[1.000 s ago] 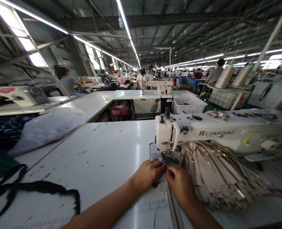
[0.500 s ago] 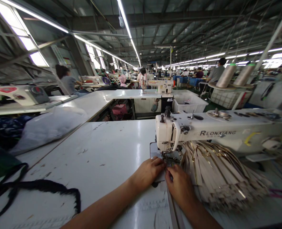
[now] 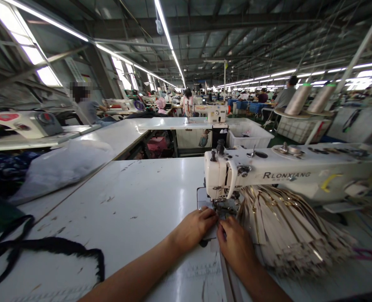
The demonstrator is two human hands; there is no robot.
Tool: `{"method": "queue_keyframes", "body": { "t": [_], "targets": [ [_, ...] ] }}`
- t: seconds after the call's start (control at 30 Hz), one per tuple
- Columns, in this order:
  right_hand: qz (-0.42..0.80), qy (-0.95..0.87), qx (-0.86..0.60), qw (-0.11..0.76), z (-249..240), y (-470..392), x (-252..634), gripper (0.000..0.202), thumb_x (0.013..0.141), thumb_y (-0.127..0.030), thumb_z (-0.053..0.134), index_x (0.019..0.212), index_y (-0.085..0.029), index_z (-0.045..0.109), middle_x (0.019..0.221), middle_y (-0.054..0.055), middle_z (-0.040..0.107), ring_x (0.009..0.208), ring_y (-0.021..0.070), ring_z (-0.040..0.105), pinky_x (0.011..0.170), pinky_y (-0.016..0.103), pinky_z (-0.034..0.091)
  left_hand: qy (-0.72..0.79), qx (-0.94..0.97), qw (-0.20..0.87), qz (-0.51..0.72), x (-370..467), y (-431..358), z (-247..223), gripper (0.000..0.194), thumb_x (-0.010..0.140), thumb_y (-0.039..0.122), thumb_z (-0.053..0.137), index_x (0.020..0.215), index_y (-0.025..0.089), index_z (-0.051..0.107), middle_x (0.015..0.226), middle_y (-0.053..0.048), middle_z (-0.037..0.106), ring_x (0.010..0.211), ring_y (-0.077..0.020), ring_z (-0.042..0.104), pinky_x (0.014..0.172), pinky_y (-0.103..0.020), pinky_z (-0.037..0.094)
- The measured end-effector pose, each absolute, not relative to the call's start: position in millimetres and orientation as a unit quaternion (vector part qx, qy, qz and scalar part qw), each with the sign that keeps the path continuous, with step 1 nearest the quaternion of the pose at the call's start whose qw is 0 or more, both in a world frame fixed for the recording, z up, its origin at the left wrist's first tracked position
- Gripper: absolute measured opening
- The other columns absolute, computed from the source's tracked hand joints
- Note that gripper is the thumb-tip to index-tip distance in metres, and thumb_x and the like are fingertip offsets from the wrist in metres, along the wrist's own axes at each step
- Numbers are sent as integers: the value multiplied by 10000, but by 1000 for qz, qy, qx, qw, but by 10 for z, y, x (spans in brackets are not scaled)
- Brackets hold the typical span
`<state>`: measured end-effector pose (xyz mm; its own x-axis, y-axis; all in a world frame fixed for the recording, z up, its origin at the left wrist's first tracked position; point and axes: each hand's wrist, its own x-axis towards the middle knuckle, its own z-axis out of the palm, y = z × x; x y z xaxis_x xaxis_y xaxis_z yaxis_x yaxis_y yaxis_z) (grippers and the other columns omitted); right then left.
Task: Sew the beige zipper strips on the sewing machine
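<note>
My left hand (image 3: 194, 228) and right hand (image 3: 236, 245) met fingertip to fingertip just in front of the needle of the sewing machine (image 3: 286, 172), both pinching down on a narrow strip (image 3: 228, 279) that ran from under the machine's foot back toward me between my forearms; how tightly each hand gripped it I could not tell, because the fingers hid the contact. The strip lay flat on the white table (image 3: 135, 201), well in from its left edge. To my right, a fanned heap of pale strips (image 3: 286, 230) lay under the machine's arm, touching the side of my right hand and leaving little room there. To my left the tabletop was open as far as a black cord (image 3: 56, 245) looping near the front left corner. Beyond the table's left edge, a bundle of white cloth (image 3: 63, 165) rested on the neighbouring table.
</note>
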<state>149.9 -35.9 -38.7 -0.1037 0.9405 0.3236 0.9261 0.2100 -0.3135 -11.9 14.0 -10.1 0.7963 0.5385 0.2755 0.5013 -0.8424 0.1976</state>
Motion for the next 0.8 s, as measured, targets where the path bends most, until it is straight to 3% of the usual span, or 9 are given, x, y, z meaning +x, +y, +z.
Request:
{"method": "queue_keyframes", "body": {
  "t": [0.13, 0.37, 0.8],
  "targets": [
    [19, -743, -632, 219, -363, -365, 1495, 244, 887, -138, 442, 896, -198, 679, 848, 42, 640, 761, 174, 631, 674, 265, 447, 292, 940, 56, 169, -106, 150, -100, 232, 953, 174, 461, 1141, 159, 597, 1070, -79, 590, 979, -201, 555, 867, -319, 505],
    [18, -755, -633, 171, -284, -392, 1487, 270, 872, -132, 447, 1013, -205, 666, 911, 46, 648, 832, 192, 640, 689, 276, 469, 312, 934, 40, 168, -83, 178, -76, 215, 966, 209, 441, 1000, 168, 649, 906, -54, 590, 874, -195, 544, 777, -310, 487],
    [-22, -761, -635, 131, -288, -327, 1468, 312, 887, -93, 454, 1109, -181, 655, 972, 74, 667, 877, 195, 653, 728, 279, 508, 317, 925, 67, 199, -75, 311, -159, 244, 962, 194, 443, 934, 171, 685, 920, -63, 609, 876, -175, 555, 783, -285, 491]
  ]
}}
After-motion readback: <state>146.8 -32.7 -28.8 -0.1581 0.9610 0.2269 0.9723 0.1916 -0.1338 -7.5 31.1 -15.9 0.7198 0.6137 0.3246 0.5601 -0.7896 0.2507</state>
